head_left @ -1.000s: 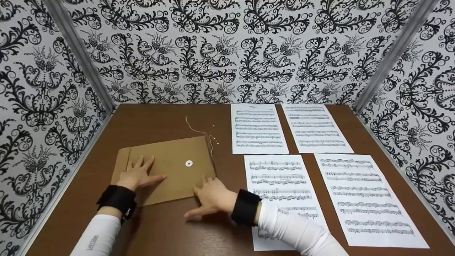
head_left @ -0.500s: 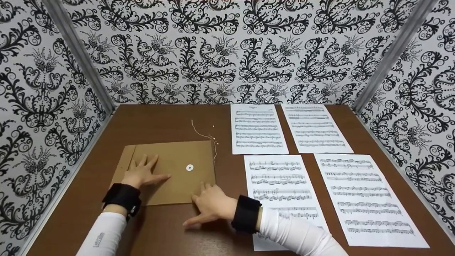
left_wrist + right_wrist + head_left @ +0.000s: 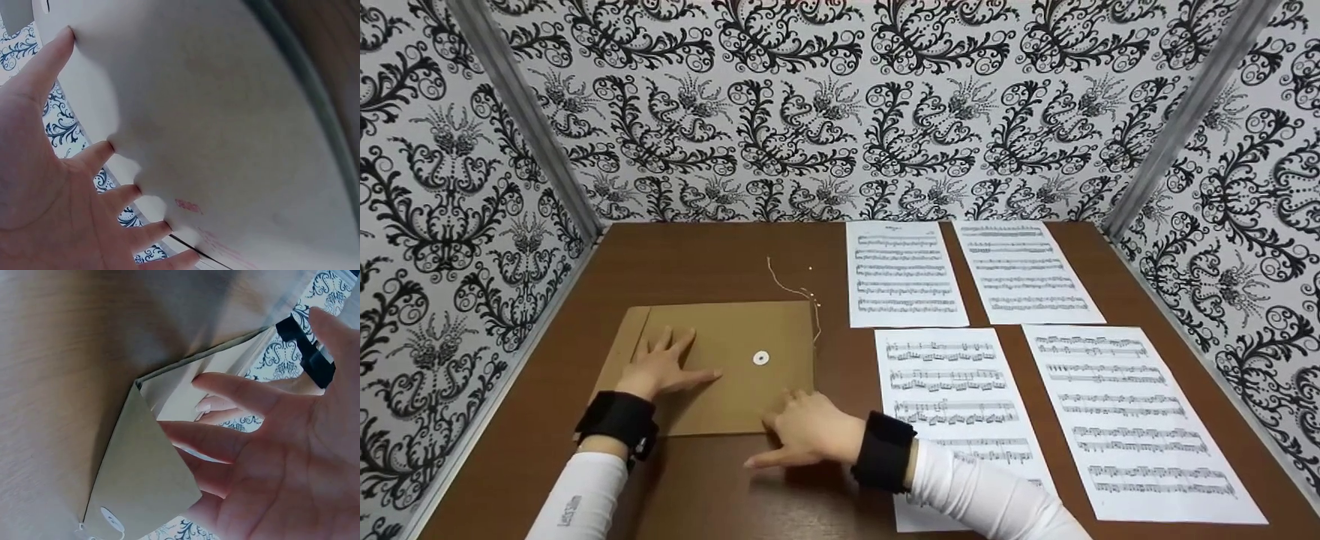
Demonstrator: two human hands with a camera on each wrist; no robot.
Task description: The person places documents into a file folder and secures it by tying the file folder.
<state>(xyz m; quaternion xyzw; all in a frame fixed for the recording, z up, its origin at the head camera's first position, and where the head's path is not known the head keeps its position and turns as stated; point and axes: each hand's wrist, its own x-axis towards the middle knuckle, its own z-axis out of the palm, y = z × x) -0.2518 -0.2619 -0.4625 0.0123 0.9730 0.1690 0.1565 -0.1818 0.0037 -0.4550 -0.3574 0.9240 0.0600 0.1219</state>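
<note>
A brown envelope [image 3: 727,337] with a white disc clasp [image 3: 760,358] lies on the wooden table [image 3: 690,255], and a thin string [image 3: 795,285] trails from its far right corner. My left hand [image 3: 660,369] lies flat on its left half with the fingers spread; in the left wrist view the fingertips [image 3: 107,149] press the paper [image 3: 214,140]. My right hand [image 3: 806,431] is at the near right corner with its thumb stretched out on the table. In the right wrist view its straight fingers [image 3: 236,391] touch the envelope's edge [image 3: 140,478].
Four pages of sheet music lie on the right half of the table: two far pages [image 3: 904,274] [image 3: 1024,270] and two near ones [image 3: 960,390] [image 3: 1132,420]. My right sleeve covers part of one near page. Patterned walls close in the table on three sides.
The envelope has turned a little clockwise and slid toward me, so its edges now run square with the table. Both hands moved with it.
</note>
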